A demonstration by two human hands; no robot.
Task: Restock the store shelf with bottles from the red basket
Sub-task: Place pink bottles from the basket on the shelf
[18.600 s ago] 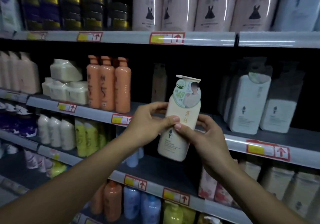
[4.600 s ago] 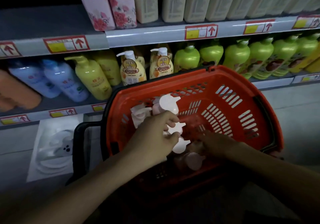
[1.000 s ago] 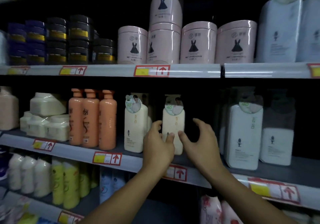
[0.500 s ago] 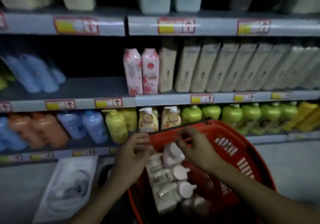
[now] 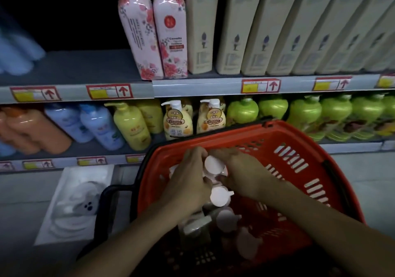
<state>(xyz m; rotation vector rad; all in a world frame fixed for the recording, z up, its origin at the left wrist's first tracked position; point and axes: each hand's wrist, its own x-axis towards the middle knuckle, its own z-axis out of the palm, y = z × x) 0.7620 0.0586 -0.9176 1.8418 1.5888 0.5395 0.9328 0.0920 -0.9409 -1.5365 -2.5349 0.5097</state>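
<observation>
From the head camera, a pink floral pack (image 5: 171, 30) reading "Camellia" is standing on the upper shelf (image 5: 192, 84) beside tall cream cartons (image 5: 256, 26), whose print is too small to read. Red-arrow price tags (image 5: 260, 85) are lining the shelf edges. Below, yellow (image 5: 131, 125) and green pump bottles (image 5: 242, 111) are sitting in dim light. The red basket (image 5: 299, 148) is resting before the shelves, holding white-capped bottles (image 5: 220, 196). The left hand (image 5: 188, 182) and right hand (image 5: 243, 176) are curling their fingers around one capped bottle (image 5: 213, 165) inside the basket.
</observation>
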